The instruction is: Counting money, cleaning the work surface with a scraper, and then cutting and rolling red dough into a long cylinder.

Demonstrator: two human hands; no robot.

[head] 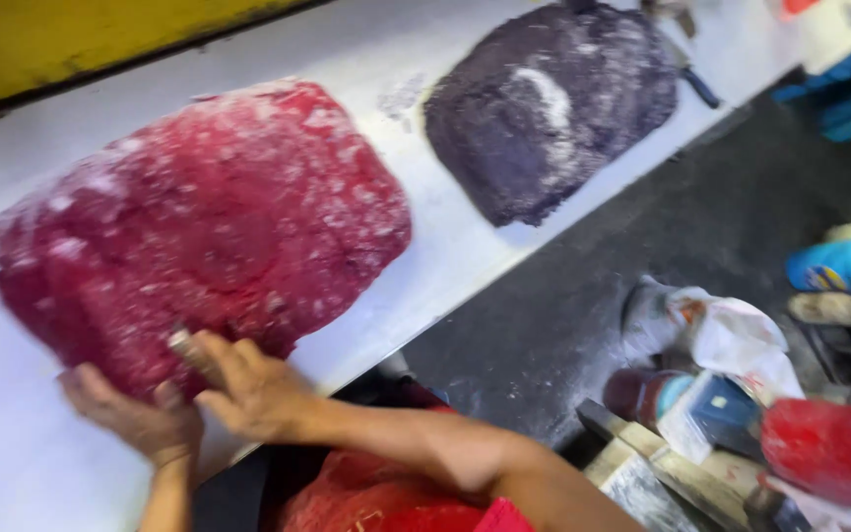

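Single head-worn view, tilted steeply down, close over white table [465,246] edge, angled rightward across dark floor [583,296], frame motion-blurred

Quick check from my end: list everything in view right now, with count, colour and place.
red dough mass: one, red, flour-dusted, on the white table, left
dark dough mass: one, dark purple, flour-dusted, on the table, farther back
white table: one, white, runs across the view
yellow panel: one, yellow, top left
floor clutter: several bags and containers, white, blue, red, lower right
left hand: one, under the red dough's near edge
right hand: one, on the red dough's near edge
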